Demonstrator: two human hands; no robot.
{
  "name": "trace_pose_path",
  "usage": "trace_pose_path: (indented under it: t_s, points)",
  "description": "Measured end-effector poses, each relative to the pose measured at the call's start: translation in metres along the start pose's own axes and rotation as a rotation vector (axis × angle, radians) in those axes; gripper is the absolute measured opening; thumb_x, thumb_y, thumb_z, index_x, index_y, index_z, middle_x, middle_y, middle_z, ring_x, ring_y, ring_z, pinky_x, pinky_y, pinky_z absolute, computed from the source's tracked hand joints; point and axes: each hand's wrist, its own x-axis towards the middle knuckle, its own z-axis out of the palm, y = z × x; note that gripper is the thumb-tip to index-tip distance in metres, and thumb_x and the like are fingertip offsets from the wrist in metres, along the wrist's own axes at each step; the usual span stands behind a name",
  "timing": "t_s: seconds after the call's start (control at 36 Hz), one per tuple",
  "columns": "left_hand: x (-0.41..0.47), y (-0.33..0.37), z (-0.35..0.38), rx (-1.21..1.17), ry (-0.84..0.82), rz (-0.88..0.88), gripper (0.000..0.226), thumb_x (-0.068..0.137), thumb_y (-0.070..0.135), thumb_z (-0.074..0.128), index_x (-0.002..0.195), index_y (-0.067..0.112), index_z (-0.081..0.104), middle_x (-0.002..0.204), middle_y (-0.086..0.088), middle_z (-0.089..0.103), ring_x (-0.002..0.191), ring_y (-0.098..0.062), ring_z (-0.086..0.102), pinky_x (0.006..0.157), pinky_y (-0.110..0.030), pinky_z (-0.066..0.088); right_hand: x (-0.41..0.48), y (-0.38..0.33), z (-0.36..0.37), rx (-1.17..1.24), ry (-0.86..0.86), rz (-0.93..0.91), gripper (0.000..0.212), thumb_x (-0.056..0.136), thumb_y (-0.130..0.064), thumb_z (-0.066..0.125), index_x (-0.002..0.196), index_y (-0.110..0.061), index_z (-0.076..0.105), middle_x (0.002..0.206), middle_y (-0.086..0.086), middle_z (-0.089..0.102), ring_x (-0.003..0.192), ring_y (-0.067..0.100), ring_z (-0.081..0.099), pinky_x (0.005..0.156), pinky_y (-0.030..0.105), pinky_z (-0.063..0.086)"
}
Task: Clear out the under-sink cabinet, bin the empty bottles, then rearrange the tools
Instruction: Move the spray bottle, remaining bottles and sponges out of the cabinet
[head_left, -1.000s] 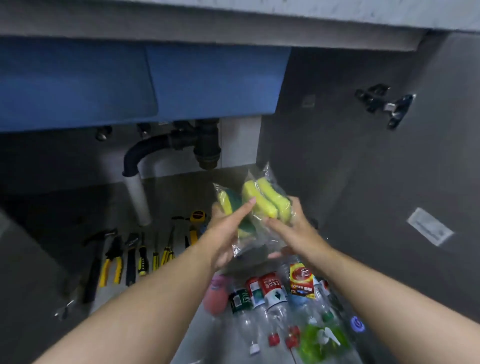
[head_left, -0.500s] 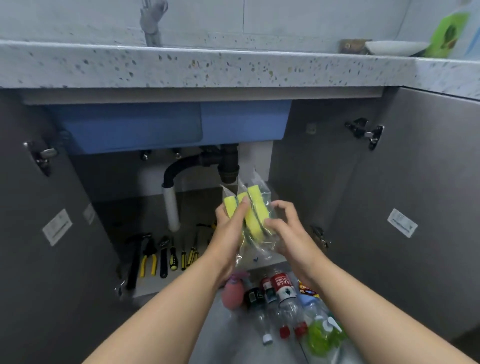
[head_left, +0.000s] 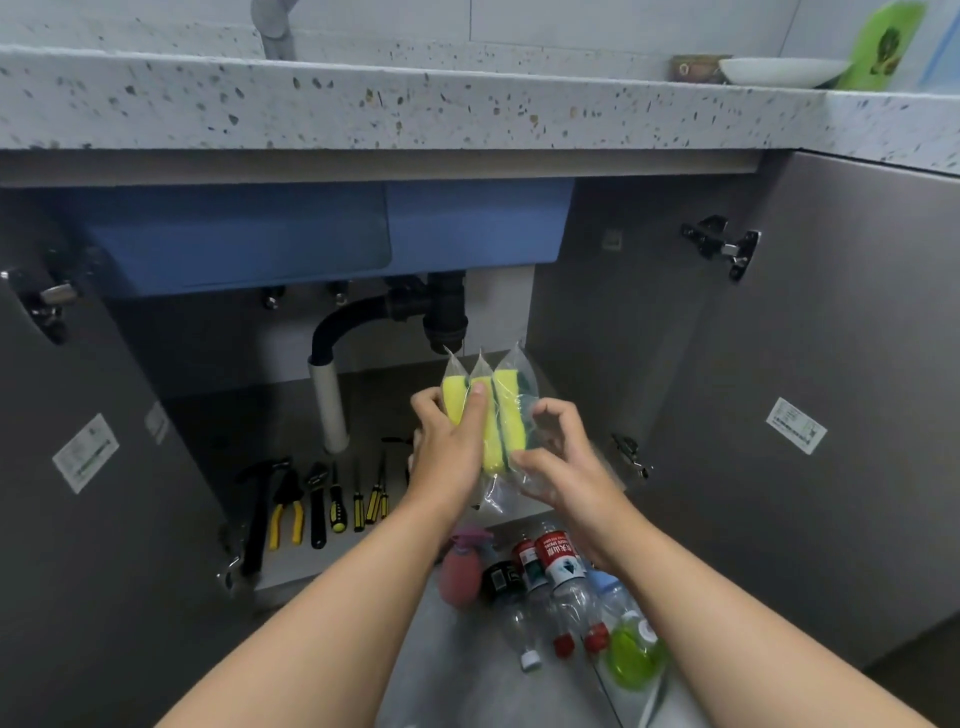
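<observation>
Clearing the cabinet (head_left: 623, 322) appears to be the current step: left hand (head_left: 445, 452) and right hand (head_left: 569, 470) grasp wrapped sponges (head_left: 501, 415) before its opening, above the floor bottles (head_left: 563, 577); next, set the sponges down outside

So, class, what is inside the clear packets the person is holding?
Three yellow sponges, one in each of the packets; dark green backing shows on the right one. The left hand covers the lower parts of the other two.

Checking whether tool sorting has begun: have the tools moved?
No. The tools lie in the same row, left of the white pipe.
</observation>
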Motion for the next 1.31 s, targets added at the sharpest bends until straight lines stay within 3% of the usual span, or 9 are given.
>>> trace_pose_path:
  t_s: [0.17,0.31,0.44,0.58,0.75,0.89,1.0,1.14,1.31]
  points:
    - [0.001,0.005,0.002,-0.004,-0.129,-0.006,0.072,0.074,0.094,0.037,0.123,0.042,0.046,0.130,0.007,0.040,0.102,0.002,0.045,0.087,-0.032,0.037,0.001,0.006,-0.001,-0.402,0.168,-0.176,0.052,0.082,-0.020,0.075,0.116,-0.039,0.042,0.124,-0.011,0.047,0.117,-0.003,0.046,0.099,0.027,0.041]
    - [0.002,0.000,0.001,-0.144,-0.184,-0.033,0.102,0.051,0.072,0.088,0.130,0.022,0.049,0.123,0.000,0.067,0.112,-0.014,0.068,0.097,-0.045,0.056,-0.003,0.003,0.001,-0.433,0.108,-0.247,0.048,0.078,-0.027,0.081,0.116,-0.038,0.054,0.118,-0.002,0.048,0.112,-0.005,0.053,0.092,0.010,0.043]
    - [0.007,-0.004,0.001,-0.327,-0.278,-0.049,0.078,0.069,0.039,0.089,0.134,0.013,0.053,0.121,-0.011,0.071,0.114,-0.028,0.069,0.101,-0.048,0.053,0.000,-0.011,-0.008,-0.193,0.166,-0.215,0.013,0.090,-0.017,0.073,0.100,-0.013,0.067,0.106,0.013,0.063,0.104,0.024,0.059,0.099,0.039,0.044]
    - [-0.002,0.002,0.005,-0.452,-0.461,-0.055,0.046,0.086,0.014,0.069,0.131,0.008,0.060,0.119,-0.017,0.072,0.107,-0.031,0.071,0.085,-0.040,0.057,0.005,-0.017,-0.021,0.068,0.182,0.081,0.066,0.078,-0.041,0.081,0.134,-0.031,0.047,0.135,0.010,0.058,0.119,0.024,0.064,0.103,0.049,0.051]
    - [-0.004,0.009,0.015,-0.497,-0.589,-0.152,0.061,0.077,0.015,0.060,0.135,-0.001,0.054,0.112,-0.021,0.064,0.096,-0.031,0.066,0.078,-0.040,0.060,0.003,-0.021,-0.048,0.144,-0.188,0.309,0.055,0.089,-0.030,0.074,0.139,-0.024,0.051,0.132,0.012,0.064,0.119,0.033,0.064,0.098,0.058,0.051]
    - [-0.004,0.004,0.043,-0.323,-0.676,-0.125,0.050,0.086,0.025,0.065,0.133,0.012,0.060,0.127,-0.012,0.069,0.117,-0.031,0.065,0.103,-0.048,0.050,-0.011,-0.009,-0.088,0.151,-0.008,0.314,0.052,0.088,-0.023,0.072,0.137,-0.013,0.053,0.128,0.016,0.067,0.115,0.033,0.067,0.097,0.053,0.054]
    - [-0.004,-0.004,0.069,-0.028,-0.651,-0.152,0.049,0.086,0.047,0.071,0.130,0.026,0.061,0.124,0.006,0.069,0.118,-0.014,0.063,0.097,-0.036,0.048,-0.039,0.022,-0.125,0.230,0.223,0.347,0.032,0.091,-0.019,0.065,0.122,-0.012,0.064,0.113,0.014,0.073,0.097,0.027,0.073,0.076,0.043,0.060]
    - [-0.001,-0.020,0.087,0.147,-0.690,-0.115,0.021,0.096,0.042,0.063,0.113,0.031,0.066,0.118,0.009,0.068,0.109,-0.009,0.065,0.100,-0.035,0.050,-0.097,0.086,-0.164,0.397,0.467,0.495,0.035,0.086,-0.020,0.063,0.119,-0.009,0.066,0.109,0.018,0.070,0.089,0.030,0.071,0.084,0.048,0.059]
    - [0.004,-0.055,0.102,0.350,-0.732,-0.074,0.009,0.093,0.035,0.065,0.100,0.033,0.071,0.101,0.009,0.074,0.084,-0.004,0.072,0.066,-0.019,0.053,-0.171,0.163,-0.186,0.557,0.646,0.658,0.040,0.066,-0.025,0.071,0.102,-0.008,0.074,0.097,0.018,0.073,0.079,0.034,0.071,0.084,0.048,0.057]
